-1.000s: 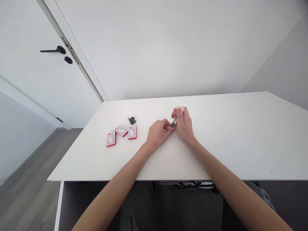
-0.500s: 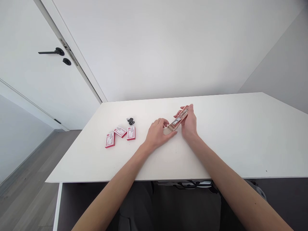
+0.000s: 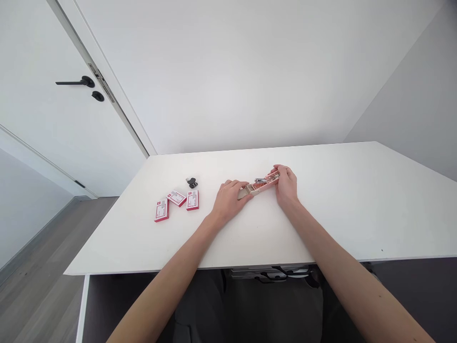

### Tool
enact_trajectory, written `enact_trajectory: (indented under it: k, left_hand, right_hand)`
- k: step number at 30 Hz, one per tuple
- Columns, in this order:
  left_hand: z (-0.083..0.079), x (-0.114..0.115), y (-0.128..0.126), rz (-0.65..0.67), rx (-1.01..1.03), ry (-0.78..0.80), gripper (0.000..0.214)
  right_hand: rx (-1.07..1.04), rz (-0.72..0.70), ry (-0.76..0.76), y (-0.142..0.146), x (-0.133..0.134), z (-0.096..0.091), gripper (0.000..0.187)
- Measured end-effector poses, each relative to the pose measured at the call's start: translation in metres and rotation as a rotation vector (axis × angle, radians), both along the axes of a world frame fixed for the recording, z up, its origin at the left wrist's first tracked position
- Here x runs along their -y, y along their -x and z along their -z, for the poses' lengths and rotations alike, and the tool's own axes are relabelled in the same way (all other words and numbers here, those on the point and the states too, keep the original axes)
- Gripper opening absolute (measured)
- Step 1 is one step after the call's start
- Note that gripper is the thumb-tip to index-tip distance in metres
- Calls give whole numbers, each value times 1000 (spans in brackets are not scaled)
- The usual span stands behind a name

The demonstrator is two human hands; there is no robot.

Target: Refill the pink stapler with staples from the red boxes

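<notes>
A pink and beige stapler (image 3: 265, 185), folded open, lies stretched between my hands just over the white tabletop. Its silvery inner metal parts face up. My left hand (image 3: 229, 197) grips the beige end, fingers on the far side and thumb on the near side. At the pink end, my right hand (image 3: 286, 186) is closed round the tip, with the fingertips on its far edge and the palm to the right. Part of each end is hidden behind the fingers.
Left of my hands lie three red-and-white small boxes (image 3: 193, 200) and a small black staple remover (image 3: 192, 182) behind them. The white table (image 3: 342, 205) meets a wall at the back. A door with a black handle (image 3: 76, 82) stands at the left.
The stapler's right end has come down, so it now lies flatter and opened wider. My right hand has lowered with it and closed over the end. My left hand keeps its hold.
</notes>
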State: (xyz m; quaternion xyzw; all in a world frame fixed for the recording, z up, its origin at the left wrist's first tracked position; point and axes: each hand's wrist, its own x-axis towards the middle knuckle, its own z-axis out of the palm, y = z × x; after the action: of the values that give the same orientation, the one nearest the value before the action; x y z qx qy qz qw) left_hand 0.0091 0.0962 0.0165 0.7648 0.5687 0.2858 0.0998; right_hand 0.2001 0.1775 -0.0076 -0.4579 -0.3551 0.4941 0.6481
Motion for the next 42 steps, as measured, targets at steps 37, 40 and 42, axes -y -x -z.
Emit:
enact_trajectory:
  k: [37,40,42]
  left_hand:
    - [-7,21,19,-238,-6,-423,19]
    - [-4,35,41,-391,-192,-387,29]
    - [-4,48,57,-460,-284,-355,35]
  right_hand:
    - [477,-173,-58,-109,34,1,31]
    - [485,-141,-57,-111,37,4,29]
    - [499,-112,-45,-111,41,6,29]
